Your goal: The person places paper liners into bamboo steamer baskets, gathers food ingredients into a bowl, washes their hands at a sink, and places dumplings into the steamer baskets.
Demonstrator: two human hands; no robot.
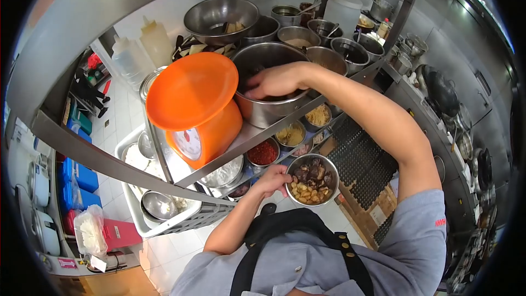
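Note:
My left hand (272, 180) grips the rim of a small metal bowl (332, 169) in front of my chest. The bowl holds dark brown chunks (313, 170) on one side and golden-brown pieces (308, 192) on the other. Up on the metal shelf, my right hand (275, 81) reaches into a deep steel pot (268, 112). Its fingertips are partly hidden by shadow and the pot, so I cannot see what they touch. Just left of that pot stands an orange kitchen scale (211, 134) with a round orange pan (192, 85) and a dial.
Behind the pot sit a wide metal bowl (221, 15), squeeze bottles (156, 38) and several sauce pots (350, 52). Below are containers of red paste (263, 153) and yellow food (290, 135). A white basket (194, 217) stands lower left; a black mat (359, 159) lies right.

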